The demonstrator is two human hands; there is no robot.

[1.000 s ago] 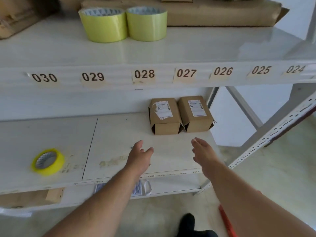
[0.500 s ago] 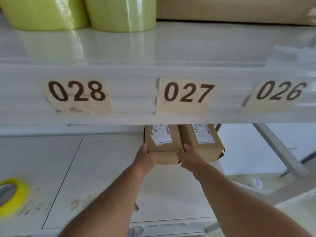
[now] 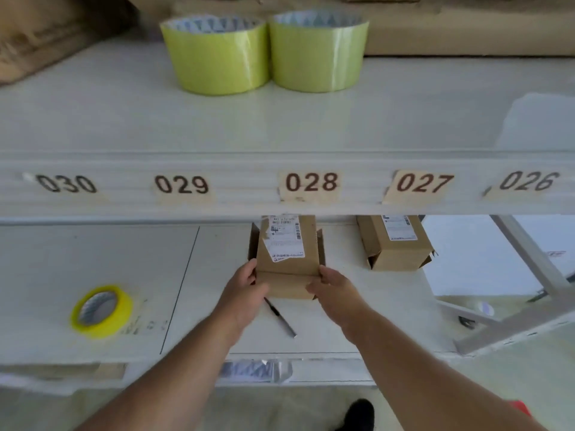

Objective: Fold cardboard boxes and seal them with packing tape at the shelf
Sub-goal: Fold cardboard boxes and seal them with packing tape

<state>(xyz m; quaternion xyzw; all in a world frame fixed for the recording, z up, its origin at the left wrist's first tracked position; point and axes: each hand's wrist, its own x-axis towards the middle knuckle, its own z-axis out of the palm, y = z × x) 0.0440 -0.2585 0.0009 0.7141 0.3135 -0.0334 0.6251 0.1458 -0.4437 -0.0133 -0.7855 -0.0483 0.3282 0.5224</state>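
Both hands grip the box (image 3: 287, 262) on the lower shelf (image 3: 93, 253), left hand (image 3: 245, 289) and right hand (image 3: 334, 290) curled round its near corners, long axis pointing away from me.

White shelf (image 3: 93, 253) bears two boxes (image 3: 393, 244), tape roll (image 3: 101, 311), pen (image 3: 280, 317).
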